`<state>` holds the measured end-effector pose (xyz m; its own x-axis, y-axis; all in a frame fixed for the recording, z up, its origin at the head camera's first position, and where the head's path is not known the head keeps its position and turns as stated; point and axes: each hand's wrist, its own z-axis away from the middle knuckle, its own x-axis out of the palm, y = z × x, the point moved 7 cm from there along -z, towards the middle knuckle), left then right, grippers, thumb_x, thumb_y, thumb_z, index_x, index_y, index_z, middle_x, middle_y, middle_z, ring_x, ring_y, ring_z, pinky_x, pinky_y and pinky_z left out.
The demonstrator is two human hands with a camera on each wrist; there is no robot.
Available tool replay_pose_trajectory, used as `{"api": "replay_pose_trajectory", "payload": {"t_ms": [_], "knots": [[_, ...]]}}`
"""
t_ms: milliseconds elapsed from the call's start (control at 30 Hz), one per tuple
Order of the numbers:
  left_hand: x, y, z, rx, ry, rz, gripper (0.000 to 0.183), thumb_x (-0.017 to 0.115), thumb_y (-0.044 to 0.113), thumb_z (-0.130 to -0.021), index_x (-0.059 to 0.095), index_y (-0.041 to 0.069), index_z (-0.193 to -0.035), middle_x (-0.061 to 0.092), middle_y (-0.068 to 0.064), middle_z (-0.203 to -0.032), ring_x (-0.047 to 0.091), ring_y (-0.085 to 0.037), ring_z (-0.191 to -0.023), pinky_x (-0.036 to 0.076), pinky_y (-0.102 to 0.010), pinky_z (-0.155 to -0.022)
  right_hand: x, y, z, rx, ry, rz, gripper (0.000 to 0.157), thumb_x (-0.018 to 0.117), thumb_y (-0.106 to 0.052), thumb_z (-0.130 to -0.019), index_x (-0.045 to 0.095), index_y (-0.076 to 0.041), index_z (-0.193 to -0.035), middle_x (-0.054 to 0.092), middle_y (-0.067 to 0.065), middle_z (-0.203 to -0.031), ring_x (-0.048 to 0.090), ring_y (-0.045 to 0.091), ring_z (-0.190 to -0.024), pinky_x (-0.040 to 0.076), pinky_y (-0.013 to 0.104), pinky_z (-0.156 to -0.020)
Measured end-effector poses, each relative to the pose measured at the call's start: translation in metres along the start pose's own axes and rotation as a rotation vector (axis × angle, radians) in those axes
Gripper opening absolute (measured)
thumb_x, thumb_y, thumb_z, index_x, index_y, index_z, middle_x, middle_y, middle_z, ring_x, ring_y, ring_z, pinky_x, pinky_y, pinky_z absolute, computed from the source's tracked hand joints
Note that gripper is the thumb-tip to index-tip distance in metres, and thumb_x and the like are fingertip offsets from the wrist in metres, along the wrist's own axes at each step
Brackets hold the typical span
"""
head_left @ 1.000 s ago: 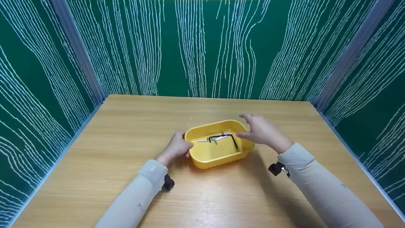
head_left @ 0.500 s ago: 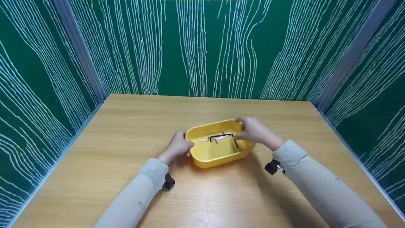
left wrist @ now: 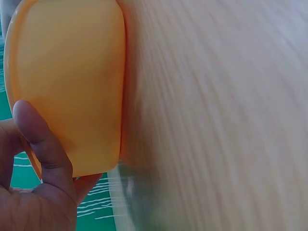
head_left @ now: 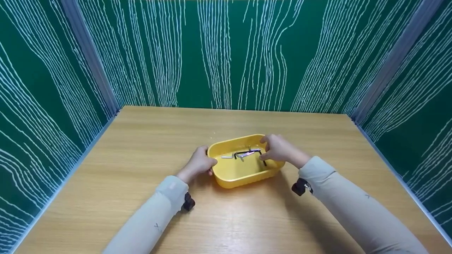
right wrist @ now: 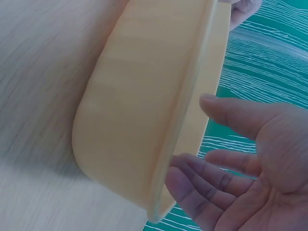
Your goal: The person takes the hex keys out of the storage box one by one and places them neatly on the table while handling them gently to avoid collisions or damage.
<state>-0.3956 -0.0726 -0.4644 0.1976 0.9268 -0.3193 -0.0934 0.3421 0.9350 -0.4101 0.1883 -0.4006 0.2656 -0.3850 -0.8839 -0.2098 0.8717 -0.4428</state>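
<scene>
A yellow plastic bin (head_left: 240,180) stands on the wooden table, turned slightly askew. My left hand (head_left: 197,161) grips its left end, with the thumb over the rim; the left wrist view shows that thumb (left wrist: 45,144) against the outer wall. Inside lie several L-shaped hex keys, among them a black hex key (head_left: 265,163) and a silver hex key (head_left: 227,157), the others crossing in a loose pile. My right hand (head_left: 281,150) reaches over the bin's right end, its thumb close to the black key. In the right wrist view, that hand's relaxed fingers (right wrist: 202,178) are spread apart and hold nothing.
The wooden table (head_left: 148,137) extends around the bin. Green panels (head_left: 190,53) with white wavy lines enclose the back and sides, joined by grey corner posts (head_left: 90,53). Small white specks (head_left: 212,133) lie behind the bin.
My right hand has moved left and down into the bin's right end, and its fingers have drawn closer to the hex keys. The left hand keeps its grip; the bin stays in place.
</scene>
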Motion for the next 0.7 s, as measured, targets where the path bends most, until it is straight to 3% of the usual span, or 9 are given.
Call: {"api": "replay_pose_trajectory", "payload": {"t_ms": [400, 500, 700], "knots": [[-0.002, 0.003, 0.002, 0.006, -0.001, -0.02, 0.04, 0.058, -0.009, -0.09, 0.053, -0.013, -0.129, 0.063, -0.015, -0.076, 0.054, -0.009, -0.04, 0.051, -0.019, -0.04, 0.006, -0.005, -0.007, -0.025, -0.007, 0.062, 0.056, 0.082, -0.01, -0.093, 0.063, 0.013, -0.14, 0.066, 0.013, -0.091, 0.06, 0.022, -0.079, 0.05, 0.025, -0.063], [-0.001, 0.002, 0.001, 0.007, 0.002, -0.026, 0.04, 0.058, -0.009, -0.089, 0.053, -0.013, -0.129, 0.064, -0.015, -0.078, 0.055, -0.009, -0.041, 0.051, -0.019, -0.04, 0.009, -0.003, -0.009, -0.005, -0.02, 0.05, 0.054, 0.082, -0.009, -0.093, 0.064, 0.012, -0.14, 0.069, 0.014, -0.093, 0.059, 0.02, -0.075, 0.051, 0.025, -0.062], [0.0, 0.003, 0.002, 0.005, 0.003, -0.035, 0.041, 0.059, -0.008, -0.09, 0.054, -0.012, -0.13, 0.064, -0.015, -0.081, 0.055, -0.01, -0.042, 0.052, -0.02, -0.041, 0.016, 0.003, -0.013, 0.032, -0.041, 0.032, 0.047, 0.081, -0.006, -0.094, 0.068, 0.009, -0.137, 0.075, 0.024, -0.119, 0.063, 0.02, -0.075, 0.055, 0.025, -0.063]]}}
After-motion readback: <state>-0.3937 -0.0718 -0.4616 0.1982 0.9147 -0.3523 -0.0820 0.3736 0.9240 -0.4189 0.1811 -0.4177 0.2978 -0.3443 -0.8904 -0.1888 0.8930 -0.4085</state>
